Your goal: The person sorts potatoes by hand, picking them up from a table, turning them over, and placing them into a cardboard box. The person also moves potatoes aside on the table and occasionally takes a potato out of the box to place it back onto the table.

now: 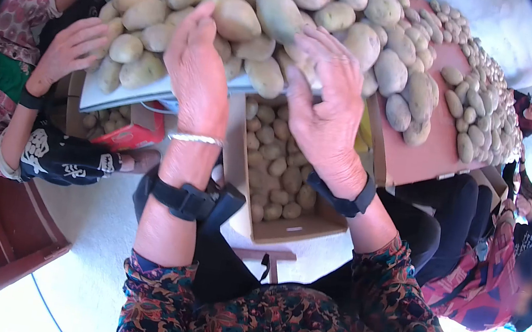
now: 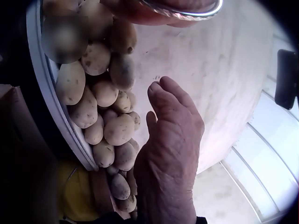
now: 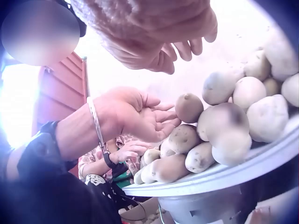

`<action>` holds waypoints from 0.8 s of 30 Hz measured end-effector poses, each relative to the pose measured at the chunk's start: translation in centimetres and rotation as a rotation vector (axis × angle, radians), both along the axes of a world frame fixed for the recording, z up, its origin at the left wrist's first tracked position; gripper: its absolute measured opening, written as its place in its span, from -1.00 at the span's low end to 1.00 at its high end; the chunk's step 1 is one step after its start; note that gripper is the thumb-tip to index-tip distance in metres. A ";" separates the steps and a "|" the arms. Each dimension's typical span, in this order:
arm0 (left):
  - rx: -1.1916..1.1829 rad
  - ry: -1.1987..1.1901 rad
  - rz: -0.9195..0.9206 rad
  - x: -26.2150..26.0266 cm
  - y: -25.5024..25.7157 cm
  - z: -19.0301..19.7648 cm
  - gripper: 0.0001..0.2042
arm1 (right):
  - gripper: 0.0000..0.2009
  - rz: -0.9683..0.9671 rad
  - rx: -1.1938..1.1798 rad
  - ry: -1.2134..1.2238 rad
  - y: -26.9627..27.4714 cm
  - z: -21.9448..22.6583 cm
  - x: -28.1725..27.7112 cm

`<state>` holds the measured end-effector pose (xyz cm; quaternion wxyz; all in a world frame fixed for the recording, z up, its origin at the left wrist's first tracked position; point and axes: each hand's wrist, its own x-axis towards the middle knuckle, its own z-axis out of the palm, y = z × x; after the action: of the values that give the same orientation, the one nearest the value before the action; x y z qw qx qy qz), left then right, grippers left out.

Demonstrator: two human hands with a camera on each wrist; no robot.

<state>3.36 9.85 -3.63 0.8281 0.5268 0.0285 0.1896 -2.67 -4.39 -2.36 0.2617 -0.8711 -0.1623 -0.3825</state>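
Observation:
Both bare hands are raised over a heap of potatoes (image 1: 279, 16) piled on a white-edged tabletop. The left hand (image 1: 200, 77), with a twisted silver bracelet (image 1: 195, 138) at its wrist, has its fingers extended. In the right wrist view, the fingertips of the left hand (image 3: 140, 114) come right beside a round potato (image 3: 189, 108). The right hand (image 1: 328, 100) has loosely bent fingers with nothing in its grasp, its thumb apart. From the left wrist, the right hand (image 2: 173, 144) appears beside the potatoes at the table edge (image 2: 70, 121).
Below the table edge stands a cardboard box (image 1: 297, 234) of smaller potatoes. A pinkish board (image 1: 428, 157) to the right carries more potatoes. At the left, another person's hand (image 1: 73, 50) is near the heap, above a red box (image 1: 136, 132). Other people sit at the right.

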 end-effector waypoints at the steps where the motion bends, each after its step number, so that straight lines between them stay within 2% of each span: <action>1: 0.002 0.029 -0.014 -0.2 -0.1 0.2 -0.68 | -0.60 -0.014 0.002 0.029 -0.8 -0.5 -0.8; 5: 0.007 0.078 -0.097 -0.5 0.2 0.8 -0.69 | -0.76 -0.046 0.104 0.072 -3.4 -3.5 -2.9; 7: 0.180 -0.006 -0.073 0.0 0.3 0.4 -0.61 | -0.79 -0.071 0.130 0.184 -4.7 -5.2 -3.8; 8: 0.208 0.158 -0.005 -3.4 -2.4 5.5 -0.61 | -0.85 -0.099 0.125 0.231 -5.2 -6.0 -4.1; 13: 0.273 0.077 0.002 -2.1 -1.7 3.1 -0.65 | -0.88 -0.177 0.075 0.502 -8.0 -10.4 -4.9; 15: 0.289 0.063 -0.008 -0.9 -0.4 1.2 -0.66 | -0.84 -0.225 0.069 0.872 -9.1 -12.4 -5.4; 17: 0.746 -0.132 0.018 0.9 2.3 -2.0 -0.66 | -0.83 -0.234 0.088 0.932 -10.1 -15.0 -6.1; 18: 0.972 -0.237 0.032 1.4 2.7 -2.9 -0.66 | -0.80 -0.252 0.070 1.065 -10.3 -15.8 -6.4; 19: 0.975 -0.234 0.026 1.7 2.5 -2.9 -0.66 | -0.78 -0.267 0.051 1.196 -10.6 -17.0 -6.7; 21: 0.200 -0.059 0.011 2.2 2.1 -2.1 -0.66 | -0.79 -0.315 0.015 1.223 -10.9 -20.0 -7.2; 23: 0.180 -0.064 0.045 1.5 1.4 -1.2 -0.67 | -0.80 -0.360 -0.025 1.247 -11.9 -24.3 -7.3; 24: 0.159 -0.069 0.080 1.1 1.1 -0.9 -0.67 | -0.81 -0.463 0.212 1.444 -13.0 -27.4 -7.2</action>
<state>4.42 10.99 -4.51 0.7759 0.5825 0.0057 0.2421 -9.83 -17.40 -29.73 0.2983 -0.8869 0.2732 0.2232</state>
